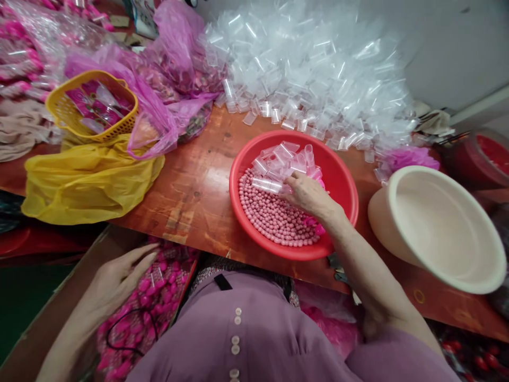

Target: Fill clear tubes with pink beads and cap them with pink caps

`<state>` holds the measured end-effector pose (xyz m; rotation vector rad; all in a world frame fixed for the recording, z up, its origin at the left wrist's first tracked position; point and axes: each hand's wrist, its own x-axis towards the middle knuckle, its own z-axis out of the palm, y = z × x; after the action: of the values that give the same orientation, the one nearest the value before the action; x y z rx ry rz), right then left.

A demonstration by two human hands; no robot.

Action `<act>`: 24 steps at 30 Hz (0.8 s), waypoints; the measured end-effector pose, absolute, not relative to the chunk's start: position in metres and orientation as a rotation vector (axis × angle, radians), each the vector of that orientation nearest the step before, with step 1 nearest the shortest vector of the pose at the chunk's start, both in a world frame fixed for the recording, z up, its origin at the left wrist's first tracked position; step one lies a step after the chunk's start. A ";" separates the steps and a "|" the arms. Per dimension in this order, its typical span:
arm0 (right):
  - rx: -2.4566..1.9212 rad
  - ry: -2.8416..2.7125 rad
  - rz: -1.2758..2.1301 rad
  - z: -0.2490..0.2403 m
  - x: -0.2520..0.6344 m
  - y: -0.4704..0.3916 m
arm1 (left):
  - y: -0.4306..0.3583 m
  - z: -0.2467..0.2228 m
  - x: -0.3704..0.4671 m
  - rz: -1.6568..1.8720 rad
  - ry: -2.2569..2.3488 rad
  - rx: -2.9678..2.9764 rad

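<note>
One shirt [258,334] — left grip [113,281] apart, right grip [308,195] around one tube [264,184] — one red basin [344,183]

The middle basin [342,178] is red, its beads [274,217] dusty pink, its tubes [278,159] clear. The right-hand basin [445,228] is cream; at left, basket [123,126] and bag [87,185] are yellow.

The widest open lane on the bench [194,180] runs between the yellow bag [95,180] and the red basin [235,199], up to the pile of clear tubes [310,58], which blocks the far side. Right of the red basin, a narrow gap lies before the cream basin [392,228]; the right forearm [360,252] crosses the near-right rim, obstructing entry there. Between the left hand [113,278] and the bench top stands the bench's near edge.
</note>
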<state>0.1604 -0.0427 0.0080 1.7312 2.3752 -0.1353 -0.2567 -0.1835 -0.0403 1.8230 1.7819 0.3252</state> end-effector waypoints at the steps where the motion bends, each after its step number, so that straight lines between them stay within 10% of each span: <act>1: 1.724 2.375 -0.138 0.005 0.159 -0.041 | -0.172 -0.029 -0.236 0.416 1.668 1.764; 6: 1.679 2.340 -0.023 0.001 0.151 -0.044 | -0.101 0.007 -0.126 0.825 1.171 2.189; 13: 1.770 2.661 -0.102 0.022 0.168 -0.064 | -0.028 -0.003 -0.042 0.518 0.908 2.646; 24: 2.445 2.851 -1.470 0.011 0.186 -0.075 | -0.022 -0.015 -0.050 0.496 0.713 2.659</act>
<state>0.1862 -0.0752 0.0107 2.4452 2.8514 -1.4705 -0.0497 -0.0222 -0.0149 2.6594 0.7127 0.4956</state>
